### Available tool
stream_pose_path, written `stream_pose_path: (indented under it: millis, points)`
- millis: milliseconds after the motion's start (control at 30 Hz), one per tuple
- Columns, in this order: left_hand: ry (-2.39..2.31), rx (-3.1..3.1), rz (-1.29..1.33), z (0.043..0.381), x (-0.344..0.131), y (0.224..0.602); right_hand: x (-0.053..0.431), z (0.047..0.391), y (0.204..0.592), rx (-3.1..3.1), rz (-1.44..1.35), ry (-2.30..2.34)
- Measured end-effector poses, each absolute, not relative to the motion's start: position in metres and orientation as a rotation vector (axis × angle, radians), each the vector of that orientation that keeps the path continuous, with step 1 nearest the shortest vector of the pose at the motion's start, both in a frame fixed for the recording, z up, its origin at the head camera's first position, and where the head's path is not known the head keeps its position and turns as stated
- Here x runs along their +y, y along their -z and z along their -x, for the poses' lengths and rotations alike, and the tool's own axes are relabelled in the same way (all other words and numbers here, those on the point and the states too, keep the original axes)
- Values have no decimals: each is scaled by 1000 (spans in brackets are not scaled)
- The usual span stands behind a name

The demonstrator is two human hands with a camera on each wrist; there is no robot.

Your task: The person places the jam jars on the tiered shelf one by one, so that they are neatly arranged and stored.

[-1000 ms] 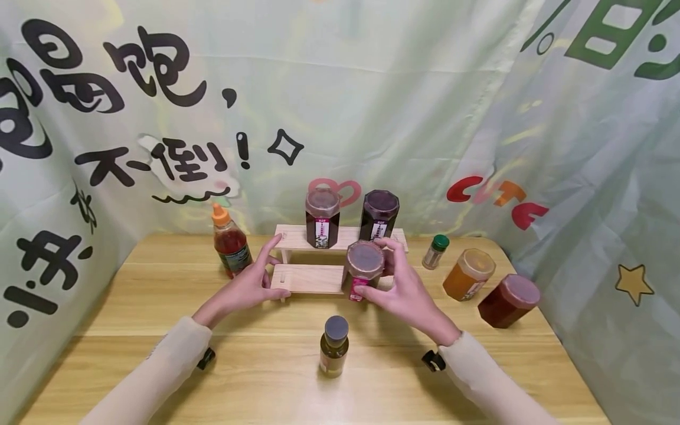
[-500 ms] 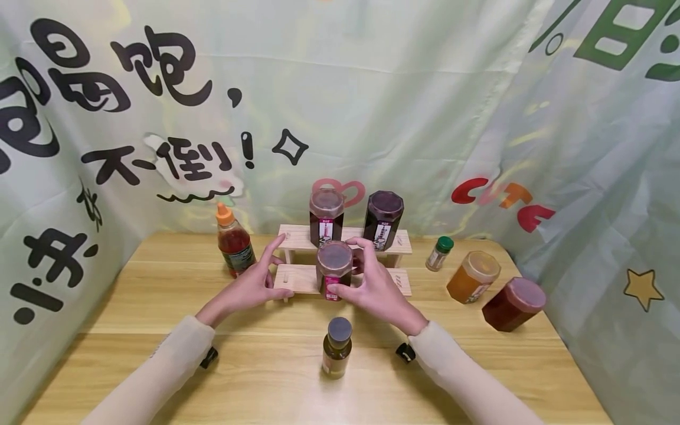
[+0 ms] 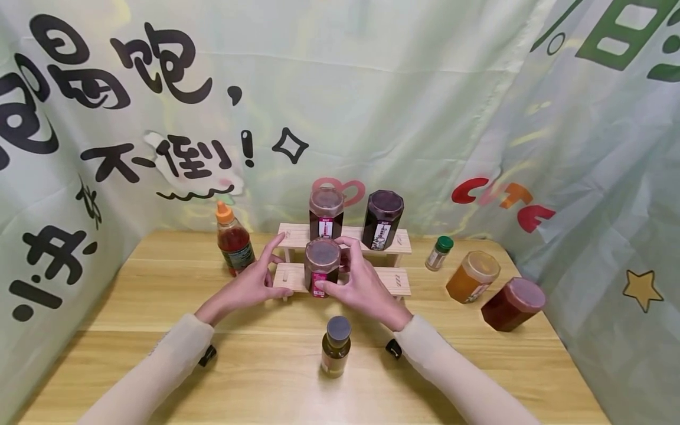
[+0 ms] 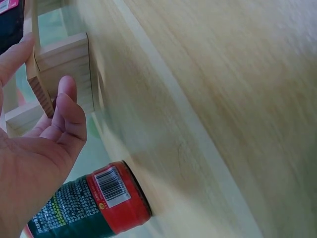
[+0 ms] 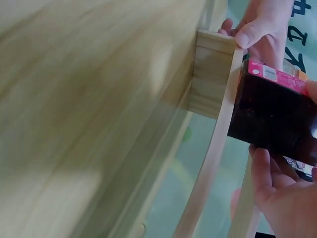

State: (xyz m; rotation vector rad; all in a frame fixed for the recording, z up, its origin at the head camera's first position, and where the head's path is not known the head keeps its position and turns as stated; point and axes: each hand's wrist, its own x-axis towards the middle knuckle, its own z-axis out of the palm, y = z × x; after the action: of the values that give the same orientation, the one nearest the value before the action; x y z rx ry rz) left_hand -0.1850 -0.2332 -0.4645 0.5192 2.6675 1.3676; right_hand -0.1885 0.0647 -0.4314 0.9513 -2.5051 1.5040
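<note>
My right hand (image 3: 363, 289) grips a dark octagonal jar (image 3: 321, 271) with a pink label, thumb on its front and fingers behind. The jar is upright at the lower step of a two-tier wooden rack (image 3: 392, 280), left of its middle. In the right wrist view, the jar's dark side (image 5: 272, 116) is right at the step's board. My left hand (image 3: 254, 288) holds the rack's left end, thumb at the front edge of the lower step. In the left wrist view, its curled fingers (image 4: 67, 111) go around the board's end. Two dark jars (image 3: 326, 206) stand on the upper step.
A red sauce bottle (image 3: 235, 243) with an orange cap stands just left of the rack. A dark-capped bottle (image 3: 336, 348) is in front. To the right are a green-capped shaker (image 3: 438, 254), an amber jar (image 3: 473, 277) and a red jar (image 3: 512, 304). Printed cloth (image 3: 404, 118) hangs behind.
My right hand has slid the jar leftward along the lower step, uncovering the step's right part. My left hand keeps its hold on the rack; the view has shifted slightly.
</note>
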Motion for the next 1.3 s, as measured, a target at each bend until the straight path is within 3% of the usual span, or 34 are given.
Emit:
stream_pose_path:
  millis: [400, 1300]
  points:
    - [-1359, 2667, -512, 184, -234, 463, 59, 194, 436, -2487, -980, -1385]
    - [-1384, 2657, -523, 184, -233, 464, 33, 193, 444, -2446, -907, -1626]
